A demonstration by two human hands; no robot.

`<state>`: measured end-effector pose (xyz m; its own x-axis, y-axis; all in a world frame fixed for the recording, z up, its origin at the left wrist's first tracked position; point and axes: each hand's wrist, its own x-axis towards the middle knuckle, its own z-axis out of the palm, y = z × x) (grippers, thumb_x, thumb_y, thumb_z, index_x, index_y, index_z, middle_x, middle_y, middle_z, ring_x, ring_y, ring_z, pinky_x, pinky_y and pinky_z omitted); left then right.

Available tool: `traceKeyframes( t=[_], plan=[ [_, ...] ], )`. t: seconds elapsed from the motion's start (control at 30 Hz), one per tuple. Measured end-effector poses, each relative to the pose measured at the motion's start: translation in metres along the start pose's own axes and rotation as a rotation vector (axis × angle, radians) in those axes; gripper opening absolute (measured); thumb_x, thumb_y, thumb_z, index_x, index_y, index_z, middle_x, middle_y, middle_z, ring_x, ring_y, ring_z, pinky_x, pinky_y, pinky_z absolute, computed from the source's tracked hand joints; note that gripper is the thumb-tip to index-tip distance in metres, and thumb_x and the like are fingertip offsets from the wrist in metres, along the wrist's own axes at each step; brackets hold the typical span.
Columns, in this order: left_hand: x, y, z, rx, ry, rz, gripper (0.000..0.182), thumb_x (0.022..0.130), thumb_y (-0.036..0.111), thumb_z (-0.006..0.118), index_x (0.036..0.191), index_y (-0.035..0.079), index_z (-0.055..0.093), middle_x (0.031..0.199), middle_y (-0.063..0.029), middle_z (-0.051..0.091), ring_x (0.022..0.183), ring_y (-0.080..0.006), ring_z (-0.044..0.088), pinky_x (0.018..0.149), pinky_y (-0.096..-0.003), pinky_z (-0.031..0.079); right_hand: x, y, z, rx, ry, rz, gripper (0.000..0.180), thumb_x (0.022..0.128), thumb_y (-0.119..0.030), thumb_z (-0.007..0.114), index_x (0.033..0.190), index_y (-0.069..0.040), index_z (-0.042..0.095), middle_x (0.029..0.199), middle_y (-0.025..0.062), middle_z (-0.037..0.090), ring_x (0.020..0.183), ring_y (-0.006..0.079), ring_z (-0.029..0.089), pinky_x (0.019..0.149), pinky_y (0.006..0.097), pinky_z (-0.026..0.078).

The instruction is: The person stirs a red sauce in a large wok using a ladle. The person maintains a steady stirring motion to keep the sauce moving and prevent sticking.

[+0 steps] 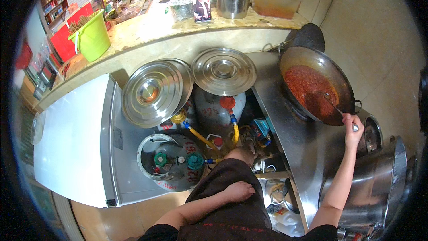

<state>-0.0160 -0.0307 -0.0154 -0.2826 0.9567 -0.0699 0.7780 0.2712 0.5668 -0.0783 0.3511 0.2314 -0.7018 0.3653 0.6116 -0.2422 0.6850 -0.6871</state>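
My right hand (pixel 352 128) grips the handle of a metal ladle or spatula (pixel 334 106) at the near right rim of a large wok (pixel 321 58). The tool's head is sunk in a red, oily, bubbly sauce (pixel 306 88) and cannot be seen. The wok sits at the far end of a stainless steel counter (pixel 284 134), against the wall. On the thigh of my dark apron (pixel 230 180) rests my left hand (pixel 240 190), holding nothing, its fingers loosely curled together.
Gas cylinders (pixel 184 174) with yellow hoses (pixel 200 136) stand by my leg. Steel lids (pixel 224 68) lean behind them. At left is a white chest freezer (pixel 73 140). A large steel pot (pixel 364 184) stands right. The ledge holds a phone (pixel 201 6), lidded pot (pixel 233 5) and green bucket (pixel 92 36).
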Motion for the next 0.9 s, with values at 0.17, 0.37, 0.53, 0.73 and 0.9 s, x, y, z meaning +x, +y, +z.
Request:
traceKeyframes(
  t=[0.17,0.37,0.53,0.73,0.9],
  plan=[
    [-0.001,-0.001,0.001,-0.017,0.036,0.011,0.028,0.082,0.020,0.053,0.107,0.010,0.058,0.096,-0.0119,0.059,0.090,-0.0327,0.059,0.078,-0.0429,0.048,0.013,0.046,0.038,-0.059,0.072,0.043,0.022,0.090,-0.015,0.060,0.075,0.001,0.057,0.079,0.0047,0.062,0.074,0.0100,0.053,0.069,0.0243,0.043],
    [-0.002,0.001,0.006,-0.033,0.203,0.031,0.014,0.084,0.020,0.053,0.088,0.009,0.059,0.086,-0.0097,0.059,0.085,-0.0284,0.060,0.077,-0.0404,0.047,0.028,0.074,0.070,0.177,0.224,-0.001,0.026,0.090,-0.015,0.060,0.070,-0.002,0.049,0.084,0.0068,0.063,0.084,0.0130,0.057,0.080,0.0264,0.043],
    [-0.002,0.003,0.001,-0.038,0.171,0.012,0.015,0.084,0.021,0.052,0.088,0.008,0.059,0.086,-0.0101,0.060,0.084,-0.0291,0.060,0.077,-0.0406,0.047,0.017,0.059,0.072,0.185,0.238,-0.044,0.029,0.091,-0.016,0.059,0.068,-0.003,0.048,0.077,0.0038,0.061,0.080,0.0115,0.056,0.075,0.0242,0.042],
    [-0.004,0.005,0.000,-0.034,0.154,0.021,0.016,0.085,0.021,0.051,0.089,0.008,0.059,0.087,-0.0109,0.060,0.085,-0.0296,0.061,0.077,-0.0407,0.047,-0.006,0.027,0.041,0.393,0.208,0.110,0.027,0.089,-0.018,0.061,0.068,-0.006,0.050,0.070,0.0002,0.053,0.068,0.0086,0.050,0.065,0.0225,0.039],
    [-0.006,0.006,-0.001,-0.003,0.157,0.039,0.016,0.085,0.021,0.051,0.089,0.008,0.059,0.087,-0.0110,0.060,0.084,-0.0296,0.060,0.077,-0.0408,0.047,-0.008,-0.003,-0.008,0.454,0.077,0.161,0.029,0.089,-0.020,0.061,0.067,-0.006,0.049,0.071,0.0045,0.055,0.082,0.0196,0.059,0.073,0.0289,0.042]
  ],
)
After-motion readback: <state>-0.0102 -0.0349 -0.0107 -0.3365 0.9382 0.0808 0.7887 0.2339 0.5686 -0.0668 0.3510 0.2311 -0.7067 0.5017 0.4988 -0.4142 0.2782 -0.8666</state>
